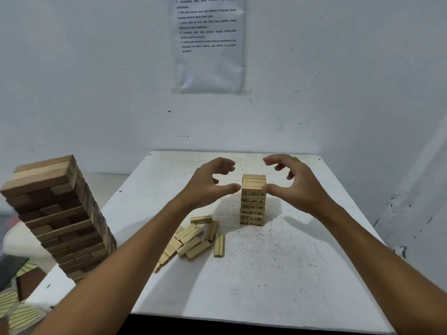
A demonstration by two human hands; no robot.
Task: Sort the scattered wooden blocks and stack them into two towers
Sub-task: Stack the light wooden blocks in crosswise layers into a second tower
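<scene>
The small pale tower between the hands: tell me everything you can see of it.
The small pale tower is light, unfinished-looking wood, about seven layers of small blocks with dark numbers on the facing side. It stands upright and fairly square on the white table, right of the loose blocks. The left hand and right hand flank its top; both thumbs look to touch it.
</scene>
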